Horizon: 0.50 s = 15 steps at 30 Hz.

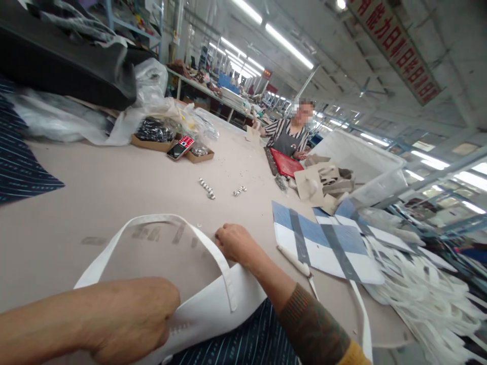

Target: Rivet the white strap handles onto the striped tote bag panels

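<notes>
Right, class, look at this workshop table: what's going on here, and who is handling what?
The person wearing the camera is handling a white fabric bag on a large table. The left hand grips the bag's near edge, and the right hand is curled on its handle loop. A stack of blue-and-white bags lies to the right. Small metal pieces sit further out, and a co-worker in a striped top is at the far end.

A phone [178, 148] lies by cardboard trays [152, 143]; a red folder [286, 163] sits before a co-worker [289, 136].
</notes>
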Each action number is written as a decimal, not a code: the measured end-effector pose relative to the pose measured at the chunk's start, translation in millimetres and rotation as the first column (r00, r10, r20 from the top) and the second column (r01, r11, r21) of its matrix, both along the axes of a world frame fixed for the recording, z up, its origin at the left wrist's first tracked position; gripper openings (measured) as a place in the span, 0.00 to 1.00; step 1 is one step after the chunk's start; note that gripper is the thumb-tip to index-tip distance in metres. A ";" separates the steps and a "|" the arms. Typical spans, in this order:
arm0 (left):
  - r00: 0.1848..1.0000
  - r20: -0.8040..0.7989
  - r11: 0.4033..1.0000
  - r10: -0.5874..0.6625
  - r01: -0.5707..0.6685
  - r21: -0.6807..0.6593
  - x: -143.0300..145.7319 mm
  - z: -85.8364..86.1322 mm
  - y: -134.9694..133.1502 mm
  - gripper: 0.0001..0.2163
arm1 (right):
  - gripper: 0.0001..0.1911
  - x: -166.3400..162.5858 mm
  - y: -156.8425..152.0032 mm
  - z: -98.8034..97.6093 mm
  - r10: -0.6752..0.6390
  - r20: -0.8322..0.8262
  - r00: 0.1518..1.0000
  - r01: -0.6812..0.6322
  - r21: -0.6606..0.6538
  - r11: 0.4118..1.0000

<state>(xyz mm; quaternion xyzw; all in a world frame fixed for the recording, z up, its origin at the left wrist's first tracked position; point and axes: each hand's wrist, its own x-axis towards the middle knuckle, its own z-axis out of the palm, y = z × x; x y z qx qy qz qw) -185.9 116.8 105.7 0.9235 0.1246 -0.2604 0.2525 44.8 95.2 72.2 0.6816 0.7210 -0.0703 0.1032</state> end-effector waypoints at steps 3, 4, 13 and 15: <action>0.999 -0.003 0.999 0.043 -0.042 0.012 2.4 -1.5 4.4 0.09 | 0.12 -6.8 2.9 -0.7 0.049 0.033 0.998 -0.048 -0.049 0.998; 0.999 0.004 0.999 0.041 -0.041 0.007 2.9 -3.8 5.4 0.08 | 0.11 -9.1 3.5 -1.2 0.058 0.036 0.998 -0.056 -0.061 0.997; 0.992 0.101 0.987 0.076 -0.089 0.131 -1.1 -8.2 0.6 0.06 | 0.06 -1.3 3.0 -0.3 -0.105 -0.101 0.989 0.120 0.156 0.981; 0.986 0.158 0.980 0.055 -0.084 0.183 3.3 0.0 3.0 0.08 | 0.09 19.0 0.3 12.7 -0.196 -0.206 0.959 0.252 0.302 0.919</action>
